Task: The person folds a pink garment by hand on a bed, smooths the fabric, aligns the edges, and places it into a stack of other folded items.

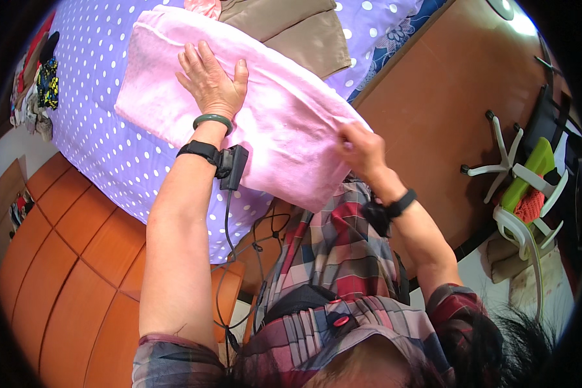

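Note:
A pink cloth (pixel 281 121), folded into a broad flat shape, lies on a purple bedspread with white dots (pixel 97 97). My left hand (pixel 211 80) rests palm down on the upper left part of the cloth, its fingers spread, a green bangle at the wrist. At the cloth's right end, my right hand (pixel 363 145) has its fingers curled on the edge and grips it. The near right corner of the cloth hangs past the bed's edge, in front of my checked garment (pixel 344 233). Beyond the cloth lie folded brown trousers (pixel 310 43) and a small pink item (pixel 203 7).
A pile of clothes (pixel 41 87) is at the bed's far left. Orange-brown wooden panels (pixel 72 242) stand at lower left. A white and green swivel chair (pixel 528 184) is at the right. Black cables (pixel 228 233) hang from the device on my left wrist.

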